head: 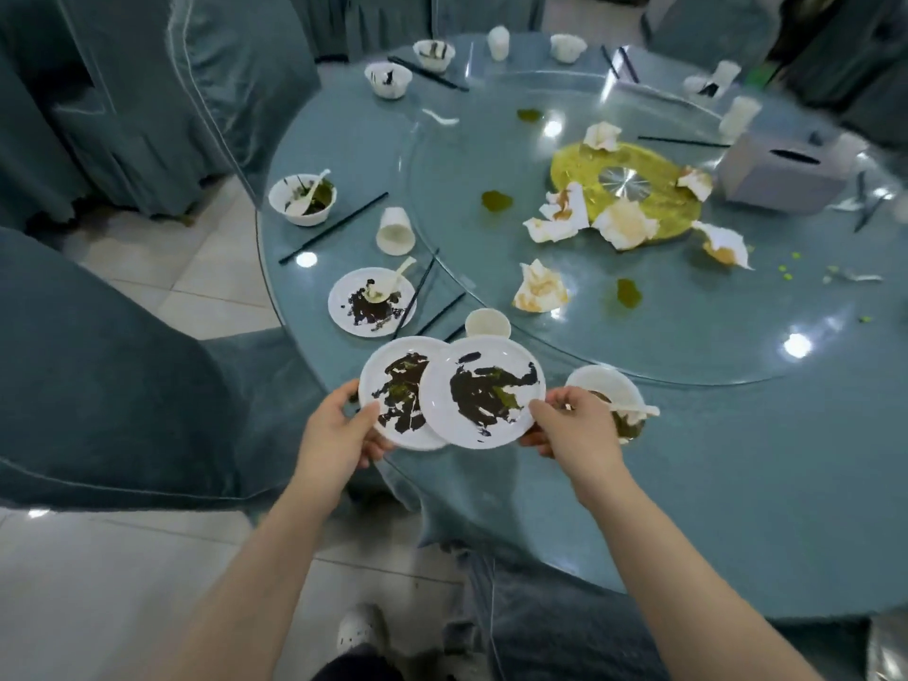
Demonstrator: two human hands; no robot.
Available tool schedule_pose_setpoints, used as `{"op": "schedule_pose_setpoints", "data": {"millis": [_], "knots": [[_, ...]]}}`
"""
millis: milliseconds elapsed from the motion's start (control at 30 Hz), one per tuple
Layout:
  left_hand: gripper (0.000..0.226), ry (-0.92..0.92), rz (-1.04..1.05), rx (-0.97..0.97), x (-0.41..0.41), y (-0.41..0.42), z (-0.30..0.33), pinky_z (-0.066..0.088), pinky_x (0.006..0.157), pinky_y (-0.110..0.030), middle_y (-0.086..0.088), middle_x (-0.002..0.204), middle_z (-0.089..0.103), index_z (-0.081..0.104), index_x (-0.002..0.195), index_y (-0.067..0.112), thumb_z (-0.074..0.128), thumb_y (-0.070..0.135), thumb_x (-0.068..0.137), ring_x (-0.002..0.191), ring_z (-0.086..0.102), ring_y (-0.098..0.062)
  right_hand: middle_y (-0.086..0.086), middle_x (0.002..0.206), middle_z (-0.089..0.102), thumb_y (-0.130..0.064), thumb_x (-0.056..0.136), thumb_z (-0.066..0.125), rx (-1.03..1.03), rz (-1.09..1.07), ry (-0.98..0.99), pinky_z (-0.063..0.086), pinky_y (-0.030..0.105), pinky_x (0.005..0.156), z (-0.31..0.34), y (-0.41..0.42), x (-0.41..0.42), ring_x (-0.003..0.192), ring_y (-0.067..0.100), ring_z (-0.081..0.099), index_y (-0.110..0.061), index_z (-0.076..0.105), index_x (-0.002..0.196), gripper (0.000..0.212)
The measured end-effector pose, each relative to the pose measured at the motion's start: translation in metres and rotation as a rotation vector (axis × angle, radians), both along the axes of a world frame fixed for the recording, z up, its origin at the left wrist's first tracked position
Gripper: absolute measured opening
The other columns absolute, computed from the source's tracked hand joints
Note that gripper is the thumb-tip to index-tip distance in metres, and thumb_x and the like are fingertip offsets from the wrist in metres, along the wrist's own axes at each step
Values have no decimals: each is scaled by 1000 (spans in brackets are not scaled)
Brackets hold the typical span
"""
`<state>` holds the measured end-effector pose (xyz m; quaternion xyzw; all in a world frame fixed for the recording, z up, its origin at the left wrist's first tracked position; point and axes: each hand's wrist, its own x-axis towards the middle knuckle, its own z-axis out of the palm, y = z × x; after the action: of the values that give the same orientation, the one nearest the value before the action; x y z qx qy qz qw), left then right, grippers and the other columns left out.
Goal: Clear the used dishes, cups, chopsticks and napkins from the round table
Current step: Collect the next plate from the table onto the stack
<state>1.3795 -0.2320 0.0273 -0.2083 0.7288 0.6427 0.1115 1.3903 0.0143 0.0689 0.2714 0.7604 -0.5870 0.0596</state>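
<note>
Dishes, cups, chopsticks and napkins lie scattered over the round table [737, 484], which fills the right and far part of the scene under a blue-green cloth. On it sits a large glass turntable [688, 336], smeared with green spots and carrying a yellow mat [653, 208] around a metal hub, with crumpled, stained napkins [557, 216] lying on and around the mat. A grey tissue box [781, 172] stands at the turntable's far right. Covered chairs [123, 385] ring the table on the left.

At the near edge, two white plates overlap, each smeared with dark sauce and bits of green. The left hand [339, 430] grips the rim of the left plate [393, 393], thumb on top and fingers beneath. The right hand [572, 425] pinches the rim of the right plate [484, 390] in the same way; this plate lies over the left one's edge.

Just right of the right hand a white bowl [602, 380] holds greenish leftovers and a white spoon. Beyond the plates stands a paper cup [487, 323], seemingly empty. Farther left, a third plate [371, 302] bears dark sauce and a spoon, with black chopsticks [417, 292] beside it. A tipped cup [394, 231] lies past it, and a bowl [302, 199] with green residue and a spoon sits at the left edge. More bowls and cups stand along the far rim.
</note>
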Motion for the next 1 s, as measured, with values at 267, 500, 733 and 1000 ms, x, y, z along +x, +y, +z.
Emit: {"op": "schedule_pose_setpoints", "data": {"millis": [267,500,733,1000], "knots": [[30,75,-139,58,-41,-49,11,44,40,-22,-11,61,69,50,121,36,53,19,96,45,57,-13,-5,83,71,-20,91,55,12,164,12,48,22,50,-1,-75,-36,58,10,67,-33,56,97,14],[31,91,-138,7,-60,-96,18,49,47,-25,-10,64,70,45,127,37,50,28,98,50,61,-17,-4,68,67,-7,88,56,12,281,76,55,29,66,-3,-133,-71,57,7,61,-35,65,85,30],[41,70,-31,-108,-81,-123,13,49,44,-21,-8,63,70,46,132,30,58,20,94,46,61,-13,-7,68,63,-21,83,65,81,387,85,56,37,78,-15,-160,-107,75,18,65,-45,60,93,26],[36,-1,147,-171,-119,-144,8,45,40,-18,-8,58,68,50,127,26,55,14,94,42,57,-9,-14,73,59,-30,85,62,319,488,7,37,15,59,-50,-150,-172,71,4,57,-32,61,99,14]]}}
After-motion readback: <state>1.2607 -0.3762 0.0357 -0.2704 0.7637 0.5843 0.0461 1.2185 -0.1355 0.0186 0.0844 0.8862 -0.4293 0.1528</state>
